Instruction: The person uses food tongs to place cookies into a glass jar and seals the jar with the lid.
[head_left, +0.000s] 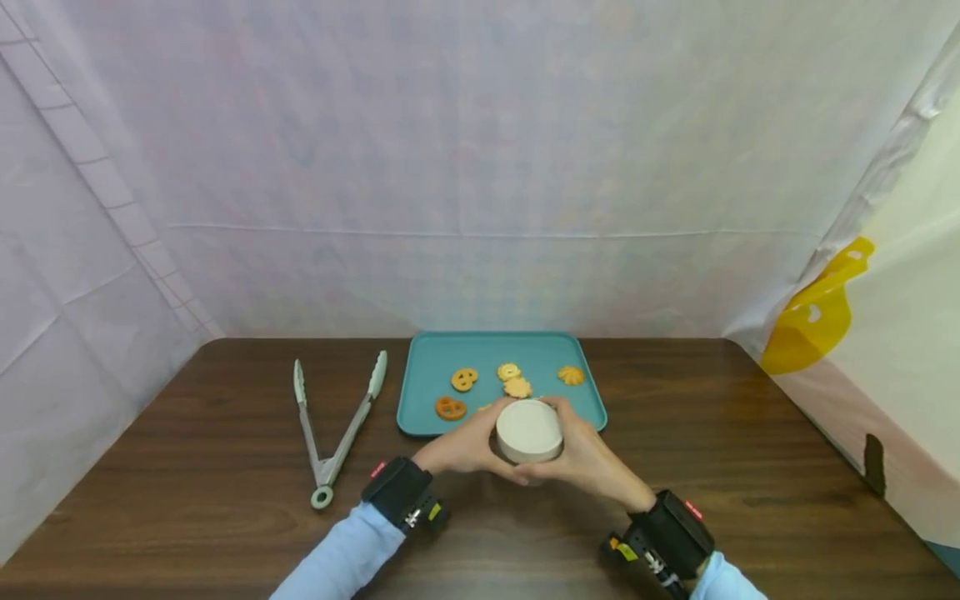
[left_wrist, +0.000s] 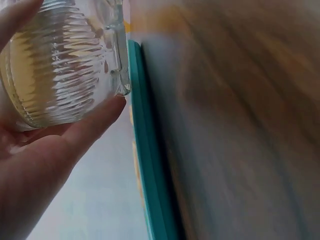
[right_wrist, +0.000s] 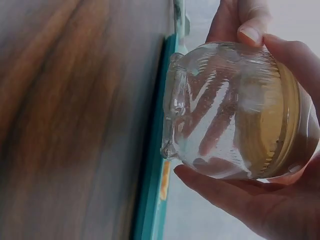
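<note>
Both hands hold a clear ribbed glass jar (right_wrist: 215,110) with a pale round top (head_left: 529,429). The left hand (head_left: 476,442) grips it from the left, the right hand (head_left: 592,454) from the right, with their thumbs close together on the near side. In the wrist views the jar's knobbed base is lifted off the table, and a yellowish band shows near its top. The jar is in front of a teal tray (head_left: 540,348) and covers part of its near edge in the head view. Pretzel-shaped pieces (head_left: 451,407) and cookies (head_left: 517,387) lie on the tray.
Grey tongs (head_left: 322,471) lie spread on the brown wooden table (head_left: 187,500), left of the tray. A shell-shaped cookie (head_left: 571,375) sits at the tray's right side. Pale cloth (head_left: 480,167) hangs behind the table, with a yellow shape (head_left: 813,321) at the right.
</note>
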